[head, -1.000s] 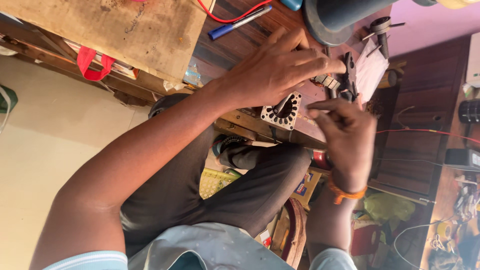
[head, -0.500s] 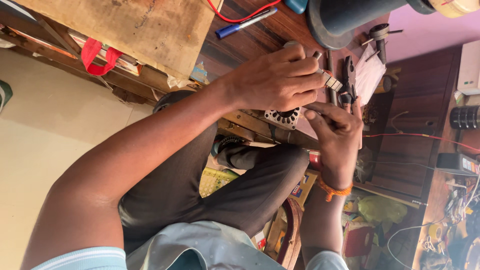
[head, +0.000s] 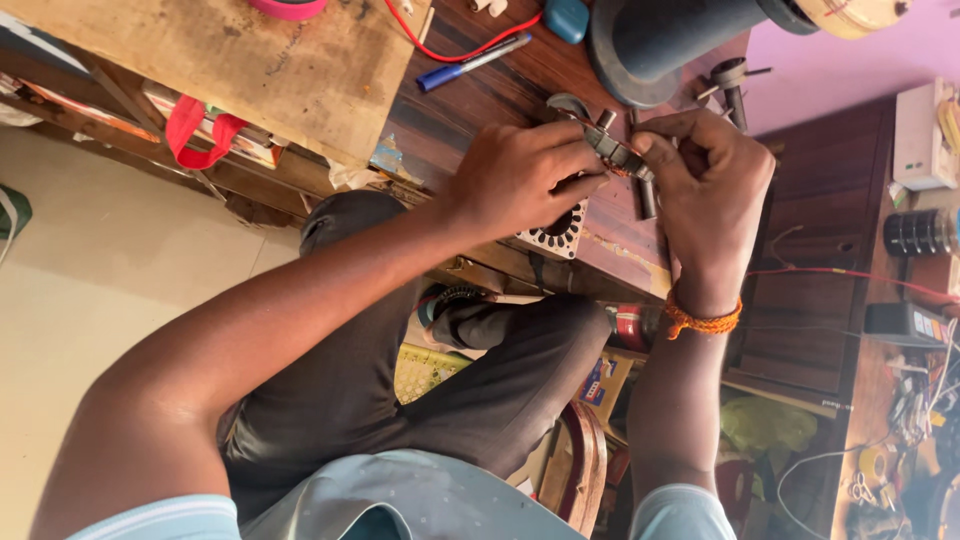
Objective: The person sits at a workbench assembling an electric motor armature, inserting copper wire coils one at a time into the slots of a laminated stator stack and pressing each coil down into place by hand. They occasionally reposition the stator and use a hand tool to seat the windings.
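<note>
Both hands, left [head: 525,175] and right [head: 712,175], pinch a small metal part [head: 618,155] between closed fingertips above the bench [head: 480,100].

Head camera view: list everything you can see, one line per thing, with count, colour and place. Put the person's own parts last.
small metal part: one, grey, pinched between both hands over the table
slotted metal core: one, silver, on the table edge under the left hand
wooden table: one, dark brown, across the top
pen: one, blue, on the table
wooden board: one, light brown, top left
red wire: one, red, curving beside the pen
dark cylinder: one, dark grey, lying at the top of the table
strap: one, red, below the board
wristband: one, orange, on the right wrist
left hand: one, holding the part
right hand: one, holding the part
</note>
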{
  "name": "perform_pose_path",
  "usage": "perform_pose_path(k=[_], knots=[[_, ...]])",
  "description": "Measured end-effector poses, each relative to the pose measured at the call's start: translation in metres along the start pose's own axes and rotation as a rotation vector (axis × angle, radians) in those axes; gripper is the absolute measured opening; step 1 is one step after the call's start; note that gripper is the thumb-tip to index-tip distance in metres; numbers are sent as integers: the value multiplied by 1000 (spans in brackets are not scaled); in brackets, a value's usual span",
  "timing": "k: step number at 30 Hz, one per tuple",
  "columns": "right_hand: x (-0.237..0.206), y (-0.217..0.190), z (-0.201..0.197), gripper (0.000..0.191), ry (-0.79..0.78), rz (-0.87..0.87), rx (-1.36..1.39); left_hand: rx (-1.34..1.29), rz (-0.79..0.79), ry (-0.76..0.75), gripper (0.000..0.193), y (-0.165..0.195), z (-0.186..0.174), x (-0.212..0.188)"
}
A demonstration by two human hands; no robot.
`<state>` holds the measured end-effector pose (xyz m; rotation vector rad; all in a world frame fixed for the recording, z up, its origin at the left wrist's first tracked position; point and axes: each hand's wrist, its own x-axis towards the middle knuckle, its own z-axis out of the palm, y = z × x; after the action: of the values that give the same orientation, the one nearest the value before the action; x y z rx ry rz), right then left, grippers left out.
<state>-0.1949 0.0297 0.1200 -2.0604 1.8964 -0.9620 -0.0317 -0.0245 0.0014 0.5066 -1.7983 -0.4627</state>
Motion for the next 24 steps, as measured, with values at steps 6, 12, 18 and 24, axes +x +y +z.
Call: perform_pose_path(k=[6, 12, 18, 24], knots=[[11, 12, 4, 4, -62, 99, 106, -228, -358, 71, 13, 33, 15, -18], [16, 21, 3, 5, -148, 127, 226, -314, -469, 166, 13, 37, 12, -19], [20, 40, 8, 6, -142, 155, 216, -233, -550, 98, 18, 32, 6, -13], [23, 62, 10, 5, -126, 151, 163, -11, -196, 141, 15, 30, -2, -10]])
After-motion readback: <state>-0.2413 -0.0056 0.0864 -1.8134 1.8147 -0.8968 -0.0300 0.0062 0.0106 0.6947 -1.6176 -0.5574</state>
